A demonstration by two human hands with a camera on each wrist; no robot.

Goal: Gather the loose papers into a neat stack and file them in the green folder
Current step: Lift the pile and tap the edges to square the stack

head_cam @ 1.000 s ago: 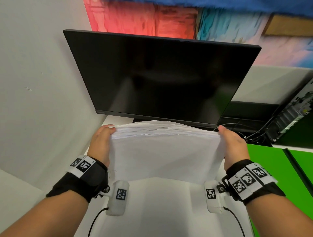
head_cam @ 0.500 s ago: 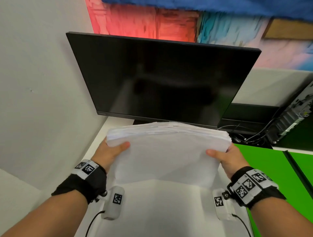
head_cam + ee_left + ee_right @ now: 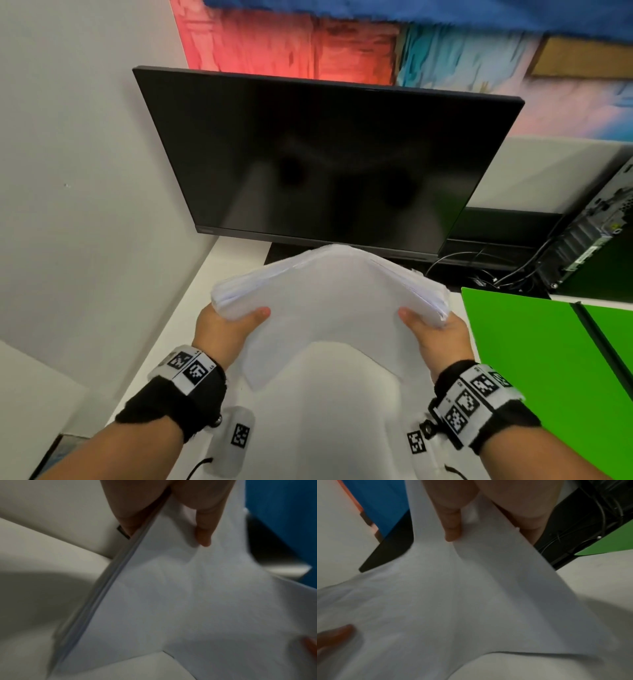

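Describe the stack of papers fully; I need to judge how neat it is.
The stack of papers is plain white, thick and many-sheeted, held in the air above the white desk, before the dark monitor. It arches upward in the middle. The left hand and right hand grip its side edges, thumbs on top. The far edges fan unevenly, so it is not squared. The green folder lies apart, to its right.
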